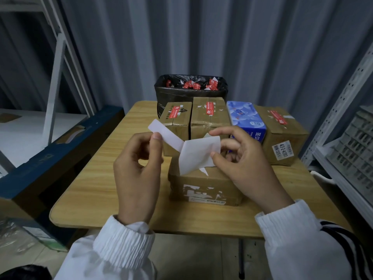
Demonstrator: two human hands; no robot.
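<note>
We hold a folded white paper label (pixel 198 156) between both hands, just above a small brown cardboard box (pixel 203 186) that sits near the front of the light wooden table (pixel 96 178). Our left hand (pixel 139 168) pinches the label's narrow strip between thumb and forefinger. Our right hand (pixel 246 164) pinches the wider sheet at its right edge, and the other fingers are loosely curled. The label's lower corner hangs close to the box top; we cannot tell whether it touches. The box is shut, with torn white paper scraps stuck to its top and front.

Behind it a row stands along the far side of the table. There are two brown cardboard boxes (pixel 176 122) (pixel 209 118) sealed with red tape, a blue tissue pack (pixel 247 120), and a larger brown carton (pixel 282 130) with a printed sticker (pixel 282 151) on its front. All are closed, so we cannot see inside them.

Beyond the row, a bin lined with a black plastic bag (pixel 181 96) holds a heap of crumpled red-and-white scraps (pixel 193 84). On the right a grey plastic crate (pixel 351 146) rests on a metal shelf.
</note>
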